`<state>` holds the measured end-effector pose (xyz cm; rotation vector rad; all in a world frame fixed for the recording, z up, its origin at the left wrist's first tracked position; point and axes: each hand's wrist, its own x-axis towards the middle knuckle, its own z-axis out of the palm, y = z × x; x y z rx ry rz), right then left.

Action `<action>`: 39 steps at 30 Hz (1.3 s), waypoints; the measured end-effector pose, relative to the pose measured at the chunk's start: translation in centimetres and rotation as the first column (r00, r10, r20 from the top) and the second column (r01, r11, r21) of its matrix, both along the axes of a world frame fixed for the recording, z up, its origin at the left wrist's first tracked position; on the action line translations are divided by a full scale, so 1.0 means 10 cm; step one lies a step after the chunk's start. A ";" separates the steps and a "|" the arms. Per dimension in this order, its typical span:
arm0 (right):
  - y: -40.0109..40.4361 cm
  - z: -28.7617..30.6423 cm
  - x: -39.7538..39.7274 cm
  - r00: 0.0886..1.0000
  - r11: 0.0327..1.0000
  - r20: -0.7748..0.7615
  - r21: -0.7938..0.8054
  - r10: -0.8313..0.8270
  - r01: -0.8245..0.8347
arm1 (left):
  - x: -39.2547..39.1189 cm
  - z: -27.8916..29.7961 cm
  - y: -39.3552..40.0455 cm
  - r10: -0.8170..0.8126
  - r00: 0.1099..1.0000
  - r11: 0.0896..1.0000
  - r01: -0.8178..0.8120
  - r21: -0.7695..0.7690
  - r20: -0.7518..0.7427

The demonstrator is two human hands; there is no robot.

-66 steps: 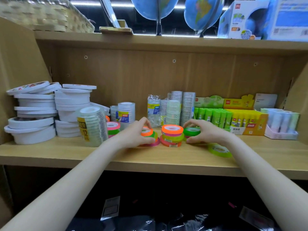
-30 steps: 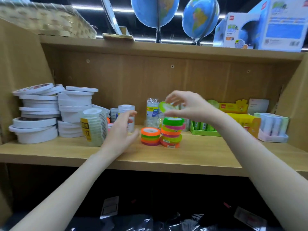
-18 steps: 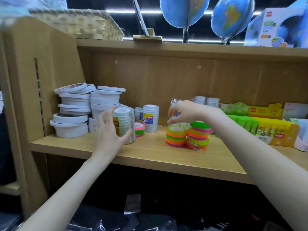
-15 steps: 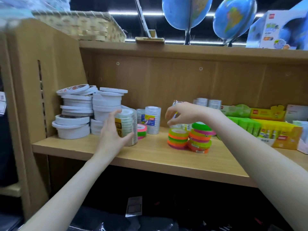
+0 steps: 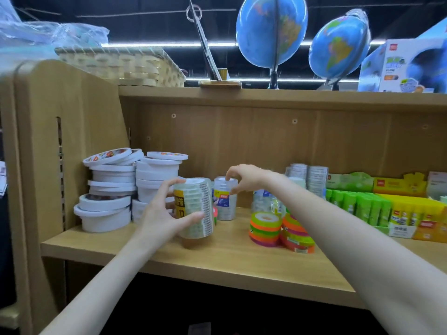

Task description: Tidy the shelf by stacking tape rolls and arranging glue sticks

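My left hand [image 5: 164, 213] grips a tall wrapped pack of clear tape rolls [image 5: 199, 209] with a yellow label, at the front left of the wooden shelf [image 5: 242, 259]. My right hand [image 5: 249, 176] reaches across behind it, its curled fingers and thumb pinching the top of a smaller clear tape pack [image 5: 225, 201]. Two stacks of neon tape rolls [image 5: 266, 228] stand side by side under my right forearm. Green glue sticks [image 5: 358, 206] and yellow glue sticks [image 5: 416, 213] sit in display boxes on the right.
Piles of white tape rolls [image 5: 108, 189] fill the shelf's left corner against the side panel. More clear tape packs [image 5: 307, 177] stand at the back. A wicker basket [image 5: 125, 66], globes [image 5: 271, 32] and a boxed globe [image 5: 401, 66] sit on the board above.
My right hand left the neon stacks and moved left to the small clear tape pack. My left hand closed around the big clear tape pack. The camera moved closer.
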<state>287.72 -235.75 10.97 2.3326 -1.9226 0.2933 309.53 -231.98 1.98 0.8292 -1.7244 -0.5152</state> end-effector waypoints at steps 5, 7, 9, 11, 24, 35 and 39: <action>-0.07 -0.02 0.02 0.969 0.998 0.247 -0.059 -0.010 0.025 | -0.06 0.06 -0.05 -0.005 1.000 1.000 0.005 0.005 -0.019; -0.08 -0.02 0.05 0.978 1.000 0.210 -0.015 -0.012 0.015 | -0.07 0.05 -0.06 -0.003 1.000 1.000 0.003 0.012 -0.013; -0.09 -0.06 0.10 0.997 1.000 0.068 0.003 -0.031 0.030 | -0.09 0.03 -0.06 0.001 1.000 1.000 -0.001 0.012 0.009; -0.10 -0.08 0.11 0.998 0.997 -0.016 -0.061 -0.053 0.052 | -0.08 0.01 -0.05 0.010 1.000 1.000 -0.010 0.007 0.026; 0.34 0.17 -0.07 0.958 0.983 -0.239 -0.130 -0.161 0.132 | 0.23 -0.14 -0.13 0.178 0.982 0.984 -0.177 -0.019 0.064; -0.03 -0.53 0.62 0.981 0.976 0.094 0.123 0.169 -0.180 | 0.34 -0.22 -0.17 0.292 0.954 0.956 -0.290 -0.046 0.063; 0.08 -0.64 0.57 0.988 0.993 0.123 0.052 0.096 -0.103 | 0.34 -0.24 -0.19 0.270 0.961 0.962 -0.267 -0.053 0.067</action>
